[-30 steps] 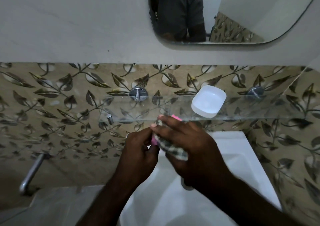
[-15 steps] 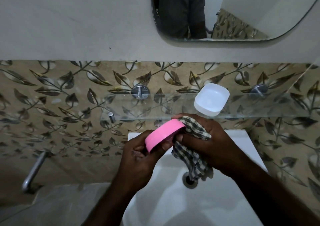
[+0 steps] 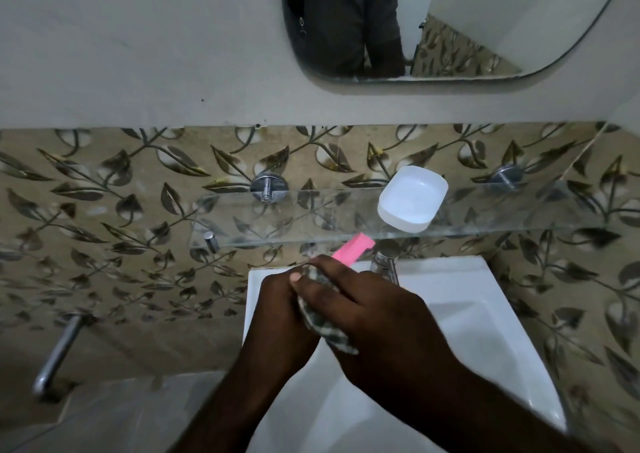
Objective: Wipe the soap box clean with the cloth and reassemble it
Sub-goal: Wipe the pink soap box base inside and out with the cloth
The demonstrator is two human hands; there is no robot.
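Observation:
My left hand (image 3: 277, 310) holds the pink part of the soap box (image 3: 354, 250) over the basin; only its far end shows above my fingers. My right hand (image 3: 377, 317) grips a checked cloth (image 3: 325, 328) and presses it against the pink part, covering most of it. The white half of the soap box (image 3: 412, 203) lies open side up on the glass shelf (image 3: 284, 224), apart from both hands.
A white wash basin (image 3: 485, 317) sits below my hands, with a tap (image 3: 384, 263) partly hidden behind them. A chrome pipe (image 3: 57, 355) sticks out of the leaf-patterned wall at the left. A mirror (image 3: 467, 19) hangs above.
My right hand with the cloth has slid back over the pink part, which was turned and more exposed half a second ago. Now only its far tip shows. The white half has stayed put.

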